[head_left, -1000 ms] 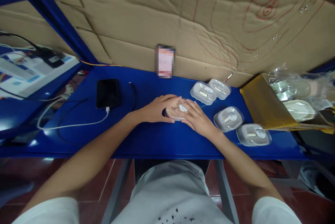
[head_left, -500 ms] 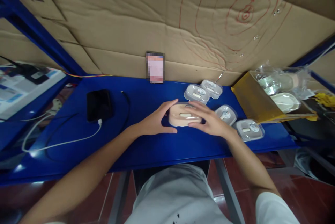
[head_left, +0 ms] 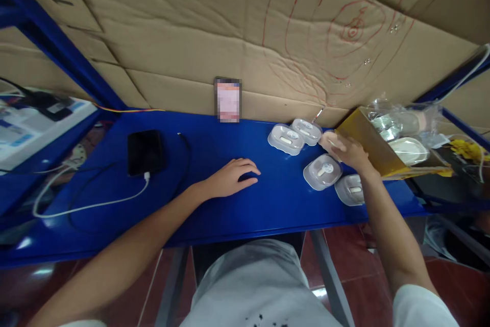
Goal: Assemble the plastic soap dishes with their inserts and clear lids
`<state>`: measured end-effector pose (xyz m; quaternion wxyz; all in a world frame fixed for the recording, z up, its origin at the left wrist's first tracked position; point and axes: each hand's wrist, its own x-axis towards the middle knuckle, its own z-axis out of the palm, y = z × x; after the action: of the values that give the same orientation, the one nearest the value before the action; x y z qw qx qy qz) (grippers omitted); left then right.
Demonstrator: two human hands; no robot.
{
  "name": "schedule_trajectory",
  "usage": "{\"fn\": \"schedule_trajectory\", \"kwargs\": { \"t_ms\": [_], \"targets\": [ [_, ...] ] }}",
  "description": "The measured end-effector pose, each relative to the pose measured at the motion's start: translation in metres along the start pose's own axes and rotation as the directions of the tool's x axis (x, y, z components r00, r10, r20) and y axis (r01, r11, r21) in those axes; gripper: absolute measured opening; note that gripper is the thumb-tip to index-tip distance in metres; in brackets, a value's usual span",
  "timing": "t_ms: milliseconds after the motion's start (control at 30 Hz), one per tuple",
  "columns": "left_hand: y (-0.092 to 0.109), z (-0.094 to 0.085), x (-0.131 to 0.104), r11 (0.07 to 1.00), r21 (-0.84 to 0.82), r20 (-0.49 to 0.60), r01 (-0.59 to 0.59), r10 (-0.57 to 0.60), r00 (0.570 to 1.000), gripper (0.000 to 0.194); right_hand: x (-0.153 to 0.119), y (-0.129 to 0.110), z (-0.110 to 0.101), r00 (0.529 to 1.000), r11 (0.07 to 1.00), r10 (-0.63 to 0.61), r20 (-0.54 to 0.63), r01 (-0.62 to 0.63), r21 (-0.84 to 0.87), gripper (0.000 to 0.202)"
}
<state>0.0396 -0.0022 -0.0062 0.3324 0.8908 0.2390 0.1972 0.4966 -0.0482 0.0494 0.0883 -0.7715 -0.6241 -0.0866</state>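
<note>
My right hand (head_left: 351,152) is closed on a beige lidded container (head_left: 329,142) at the right side of the blue table. Its fingers cover part of the container. Close by are several clear-lidded containers, each with a white bar on its lid: one clear-lidded container (head_left: 286,140) and a second one (head_left: 307,131) at the back, a third (head_left: 322,173) in front, and a fourth (head_left: 349,191) partly behind my right forearm. My left hand (head_left: 233,178) rests over the middle of the table, fingers stretched out and holding nothing.
An open cardboard box (head_left: 360,135) with plastic-wrapped pieces stands right of my right hand. A phone (head_left: 228,100) leans on the cardboard wall. At left lie a black device (head_left: 144,153) on a white cable and a black cable (head_left: 186,146).
My right hand has carried the beige container from the middle of the table to the right, beside the other containers. My left hand stays near its place, no longer beside the container.
</note>
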Motion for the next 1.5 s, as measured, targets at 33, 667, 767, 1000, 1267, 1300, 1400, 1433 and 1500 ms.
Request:
{"fn": "schedule_trajectory", "kwargs": {
  "t_ms": [33,667,767,1000,1267,1300,1400,1433,1500],
  "targets": [
    [0.000,0.000,0.001,1.000,-0.012,-0.031,0.008,-0.008,0.999,0.033,0.004,-0.010,-0.001,1.000,1.000,0.021,-0.019,-0.021,0.002,0.059],
    [-0.011,-0.006,-0.006,0.941,0.338,-0.114,0.001,0.040,0.993,0.046,-0.007,-0.188,0.033,0.848,0.789,-0.525,0.072,0.454,0.414,0.063],
    [-0.014,-0.003,-0.007,0.939,0.341,-0.083,-0.052,0.085,0.993,0.036,-0.010,-0.191,0.026,0.899,0.840,-0.436,-0.044,0.424,0.338,0.059],
    [-0.025,-0.008,-0.006,0.982,0.188,-0.278,-0.006,0.059,0.959,0.026,-0.035,-0.214,0.010,0.685,0.618,-0.728,0.022,0.642,0.455,0.045],
    [-0.015,-0.001,-0.007,0.914,0.405,-0.398,-0.026,0.202,0.895,0.029,-0.029,-0.208,0.007,0.764,0.703,-0.643,0.049,0.565,0.431,0.038],
    [-0.013,0.001,-0.007,0.899,0.435,-0.345,-0.049,0.216,0.913,0.025,-0.027,-0.206,0.007,0.780,0.718,-0.623,0.055,0.542,0.437,0.039],
    [-0.011,0.005,-0.006,0.879,0.468,-0.185,-0.095,0.203,0.962,0.029,-0.020,-0.200,0.011,0.806,0.738,-0.587,0.075,0.494,0.460,0.043],
    [-0.011,0.005,-0.006,0.880,0.464,-0.150,-0.102,0.192,0.970,0.031,-0.019,-0.200,0.013,0.810,0.742,-0.581,0.072,0.492,0.455,0.043],
    [-0.010,0.005,-0.006,0.891,0.435,-0.087,-0.127,0.182,0.979,0.027,-0.019,-0.199,0.019,0.815,0.755,-0.577,0.057,0.506,0.416,0.041]
  ]
}}
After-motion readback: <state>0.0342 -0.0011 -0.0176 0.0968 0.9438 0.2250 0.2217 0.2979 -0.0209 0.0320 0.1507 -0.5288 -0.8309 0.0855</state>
